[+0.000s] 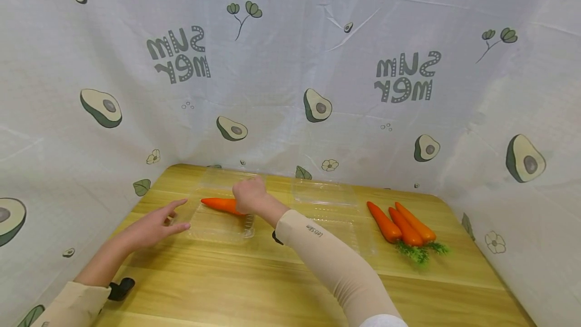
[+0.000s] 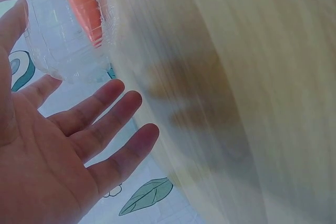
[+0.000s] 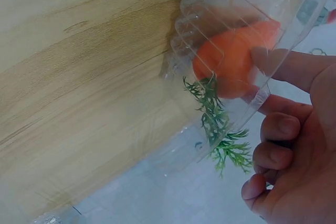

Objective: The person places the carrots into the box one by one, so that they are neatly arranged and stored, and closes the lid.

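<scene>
An orange carrot (image 1: pixel 221 205) with a leafy green top (image 3: pixel 212 111) lies over the left clear plastic container (image 1: pixel 215 236), whose lid (image 1: pixel 222 178) is folded back. My right hand (image 1: pixel 251 196) pinches the carrot near its thick end between thumb and index finger, the other fingers curled. At the container's left side is my left hand (image 1: pixel 152 225), its fingers spread and holding nothing. Whether the left fingertips touch the plastic I cannot tell. In the head view the right hand hides the carrot's thick end and leaves.
A second clear container (image 1: pixel 363 233) stands on the wooden table (image 1: pixel 254 286) right of the first, its lid (image 1: pixel 324 193) raised behind. Three carrots (image 1: pixel 406 228) with green tops lie farther right. A white avocado-print sheet (image 1: pixel 281 64) surrounds the table's back and sides.
</scene>
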Demonstrator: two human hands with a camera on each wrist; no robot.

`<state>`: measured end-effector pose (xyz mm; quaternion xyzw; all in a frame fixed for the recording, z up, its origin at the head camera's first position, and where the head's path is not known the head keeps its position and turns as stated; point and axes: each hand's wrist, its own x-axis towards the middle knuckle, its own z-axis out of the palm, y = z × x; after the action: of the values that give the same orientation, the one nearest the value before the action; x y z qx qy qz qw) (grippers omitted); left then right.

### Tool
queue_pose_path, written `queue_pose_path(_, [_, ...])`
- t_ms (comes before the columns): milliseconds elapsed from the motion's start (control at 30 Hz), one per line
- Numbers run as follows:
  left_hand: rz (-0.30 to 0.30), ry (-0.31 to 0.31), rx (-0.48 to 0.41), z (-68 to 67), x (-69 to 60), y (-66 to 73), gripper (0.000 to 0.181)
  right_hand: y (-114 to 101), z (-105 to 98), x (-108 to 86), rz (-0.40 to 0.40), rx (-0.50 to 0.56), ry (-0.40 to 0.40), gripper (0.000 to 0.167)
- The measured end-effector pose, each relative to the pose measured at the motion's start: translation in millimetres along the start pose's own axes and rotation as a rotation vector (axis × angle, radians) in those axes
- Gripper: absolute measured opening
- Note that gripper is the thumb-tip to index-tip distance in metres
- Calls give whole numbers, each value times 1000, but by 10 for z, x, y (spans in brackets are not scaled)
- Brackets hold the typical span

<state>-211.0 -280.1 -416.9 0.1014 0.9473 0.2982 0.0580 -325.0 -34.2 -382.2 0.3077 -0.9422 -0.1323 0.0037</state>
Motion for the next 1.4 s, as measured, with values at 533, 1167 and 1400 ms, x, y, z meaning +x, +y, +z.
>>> queue_pose_path(533, [-8, 2, -1, -6, -16, 7, 82, -28, 3, -22, -37, 18, 34, 31])
queue_pose_path(1167, [5, 5, -6, 1, 4, -2, 82, -10, -23, -103, -52, 64, 78, 5])
queue_pose_path(1400, [1, 1, -13, 0, 4, -15, 81, 102, -52, -219, -67, 85, 124, 15])
